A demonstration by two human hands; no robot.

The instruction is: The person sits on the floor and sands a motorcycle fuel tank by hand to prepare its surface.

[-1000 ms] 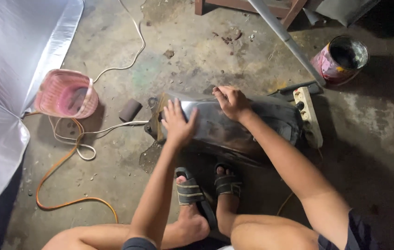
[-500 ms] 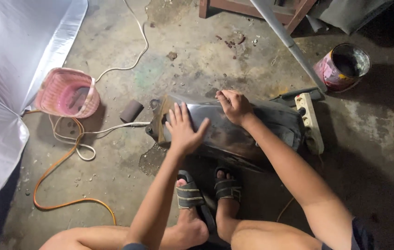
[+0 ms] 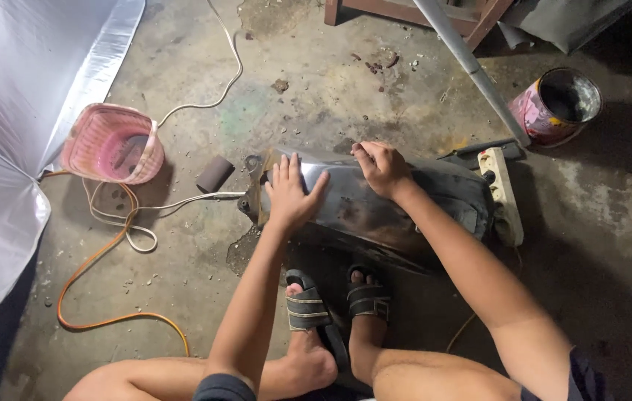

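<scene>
A dark, bare-metal curved tank-like part (image 3: 375,204) lies on the concrete floor in front of my sandalled feet. My left hand (image 3: 290,193) rests flat on its left end, fingers spread. My right hand (image 3: 381,167) is curled over the upper edge of the part, fingers closed as if pressing something small against the metal; what it holds is hidden.
A pink plastic basket (image 3: 112,145) sits at left beside a silver sheet (image 3: 11,104). An orange cable (image 3: 93,297) and white cord (image 3: 182,200) loop over the floor. A small dark cylinder (image 3: 215,174), a white power strip (image 3: 500,194) and a paint can (image 3: 559,104) surround the part.
My left hand slid a little down and right along the metal surface. My right hand stays at the upper edge with small shifts.
</scene>
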